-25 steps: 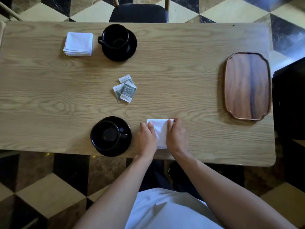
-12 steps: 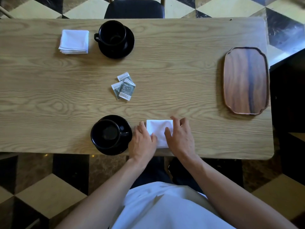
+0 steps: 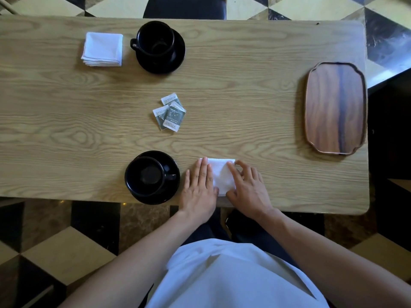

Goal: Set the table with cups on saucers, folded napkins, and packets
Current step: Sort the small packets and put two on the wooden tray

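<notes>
Both hands press flat on a white folded napkin (image 3: 220, 174) at the wooden table's (image 3: 244, 96) near edge, about 6 o'clock. The left hand (image 3: 200, 190) lies with fingers straight and together over its left half; the right hand (image 3: 246, 187), fingers spread, covers its right side (gripping nothing). A black cup on its saucer (image 3: 152, 177) sits just beside, at 9 o'clock.

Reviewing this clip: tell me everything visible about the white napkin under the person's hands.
The near napkin is white, soft cloth or paper, folded into a roughly rectangular pad lying flat near the table's front edge, just right of the near black cup and saucer. The left hand lies flat over its left side; the right hand covers its right side, fingertips at the far corner. Only the middle strip shows.
</notes>
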### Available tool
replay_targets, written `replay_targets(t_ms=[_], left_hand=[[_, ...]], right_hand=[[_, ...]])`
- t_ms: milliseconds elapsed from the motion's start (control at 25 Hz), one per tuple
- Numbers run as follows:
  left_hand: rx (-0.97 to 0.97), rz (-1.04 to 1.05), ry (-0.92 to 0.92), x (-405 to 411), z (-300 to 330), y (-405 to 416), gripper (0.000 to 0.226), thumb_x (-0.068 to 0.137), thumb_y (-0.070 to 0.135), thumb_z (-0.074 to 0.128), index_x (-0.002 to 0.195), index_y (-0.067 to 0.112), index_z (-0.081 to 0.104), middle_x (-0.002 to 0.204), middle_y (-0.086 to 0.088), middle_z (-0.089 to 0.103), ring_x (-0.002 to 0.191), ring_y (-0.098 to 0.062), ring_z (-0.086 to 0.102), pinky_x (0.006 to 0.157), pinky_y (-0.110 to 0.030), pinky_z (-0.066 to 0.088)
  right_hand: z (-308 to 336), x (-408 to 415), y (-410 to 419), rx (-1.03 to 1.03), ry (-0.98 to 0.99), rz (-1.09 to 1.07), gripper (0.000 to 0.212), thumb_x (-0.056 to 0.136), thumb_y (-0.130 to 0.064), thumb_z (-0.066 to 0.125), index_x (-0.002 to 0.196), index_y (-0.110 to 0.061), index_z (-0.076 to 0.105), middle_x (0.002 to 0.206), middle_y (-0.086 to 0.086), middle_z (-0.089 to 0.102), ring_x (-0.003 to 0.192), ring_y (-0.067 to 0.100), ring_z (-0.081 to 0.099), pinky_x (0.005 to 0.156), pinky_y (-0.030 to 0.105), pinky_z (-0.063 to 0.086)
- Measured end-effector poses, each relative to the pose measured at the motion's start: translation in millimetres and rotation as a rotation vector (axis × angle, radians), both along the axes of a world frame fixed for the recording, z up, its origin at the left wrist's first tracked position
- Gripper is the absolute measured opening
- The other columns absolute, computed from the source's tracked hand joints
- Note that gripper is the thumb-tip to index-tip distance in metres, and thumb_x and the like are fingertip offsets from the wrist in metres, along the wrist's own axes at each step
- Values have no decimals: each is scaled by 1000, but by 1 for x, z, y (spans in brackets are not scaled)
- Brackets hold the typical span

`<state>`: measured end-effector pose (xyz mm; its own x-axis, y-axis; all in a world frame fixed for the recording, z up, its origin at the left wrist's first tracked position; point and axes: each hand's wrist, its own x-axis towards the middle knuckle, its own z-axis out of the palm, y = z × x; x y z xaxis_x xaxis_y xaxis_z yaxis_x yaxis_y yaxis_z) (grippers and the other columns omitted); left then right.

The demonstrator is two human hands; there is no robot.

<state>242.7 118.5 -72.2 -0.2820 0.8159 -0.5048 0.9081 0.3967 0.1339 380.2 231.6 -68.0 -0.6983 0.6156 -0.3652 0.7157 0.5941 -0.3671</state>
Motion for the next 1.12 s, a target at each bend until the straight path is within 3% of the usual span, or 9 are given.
replay_targets(t_ms=[120,200,280,480,640,840,960,1040,1120], left_hand=[[178,113,-70,-4,24,17,67,99,23,45,157,0,20,166,-27,8,154,-41,9,123,-54,17],[429,211,-119,-20,41,34,55,92,12,54,145,-1,45,149,-25,42,137,-42,42,114,-50,36],[577,370,-156,-55,54,53,39,89,7,56,127,2,61,127,-16,58,116,-35,54,102,-45,45],[375,725,-173,-182,41,87,30,90,11,59,119,13,67,122,-8,60,114,-29,55,95,-35,43],[265,505,-137,-230,17,89,47,90,13,65,137,16,57,126,-9,54,117,-33,47,100,-37,42],[331,389,-107,-240,2,92,39,87,16,69,126,13,64,115,-9,57,108,-33,50,95,-40,43],[316,531,-248,-239,3,91,31,84,13,71,115,15,68,115,-9,59,107,-28,55,94,-37,45],[305,645,-349,-240,4,90,22,81,14,73,102,19,67,110,-2,61,95,-20,60,85,-33,49],[296,732,-410,-240,5,87,18,78,16,74,90,23,63,96,6,65,82,-14,60,68,-25,46]], right_hand=[[6,-24,16,2,136,-158,60,71,-10,66,131,-10,60,137,16,50,116,35,50,103,46,43],[11,-57,34,10,193,-210,48,75,-4,64,123,-8,65,124,16,55,111,35,51,100,45,45],[15,-99,49,-25,206,-174,39,81,-5,62,121,-6,66,115,16,59,108,37,54,98,43,43],[11,-200,61,-161,186,-113,42,92,-21,63,132,-10,59,123,12,55,117,31,52,97,39,44],[1,-238,60,-91,182,-104,63,86,-29,75,141,-14,50,126,10,48,117,28,47,87,38,50],[-9,-241,60,-103,123,-112,70,80,-34,80,139,-17,47,122,9,51,111,27,51,84,40,51],[-9,-234,61,-233,183,-207,50,84,-32,78,124,-17,54,112,3,59,92,21,57,72,32,43],[-7,-227,63,-265,174,-267,23,86,-33,75,95,-21,57,91,-5,58,72,14,52,61,24,33],[-6,-220,64,-311,180,-354,32,89,-35,71,71,-26,45,71,-10,51,58,6,44,51,20,29]])
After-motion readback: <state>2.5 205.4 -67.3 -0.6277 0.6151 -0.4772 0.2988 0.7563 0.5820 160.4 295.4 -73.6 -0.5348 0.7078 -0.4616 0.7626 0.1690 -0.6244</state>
